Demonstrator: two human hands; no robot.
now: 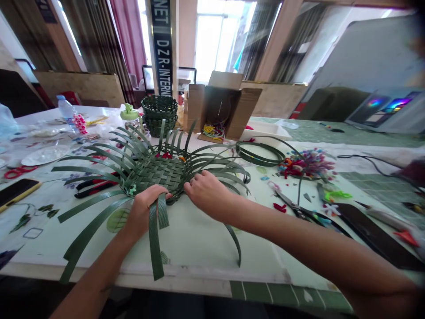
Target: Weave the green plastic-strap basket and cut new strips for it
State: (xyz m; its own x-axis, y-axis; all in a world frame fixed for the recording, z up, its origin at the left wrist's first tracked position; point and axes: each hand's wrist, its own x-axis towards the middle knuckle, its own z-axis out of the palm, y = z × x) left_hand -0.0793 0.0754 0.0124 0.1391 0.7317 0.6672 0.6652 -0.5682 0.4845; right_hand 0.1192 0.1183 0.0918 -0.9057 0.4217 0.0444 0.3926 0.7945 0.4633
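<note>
A half-woven basket of flat dark green strips lies before me, its loose strip ends fanned out on all sides. At its front left edge, my left hand is closed, thumb along the weave, with two strips hanging down beside the fingers. My right hand is closed too, fingertips pinched on the front right edge of the basket; exactly which strand they grip is hidden. A small pale green clip sits at the left corner. Red and orange bits show along the far side.
Behind stand a finished dark green basket and an open cardboard box. A coil of green strip, colourful pipe-cleaner pieces and scissors lie right. Red-handled pliers, a phone and a bottle are left.
</note>
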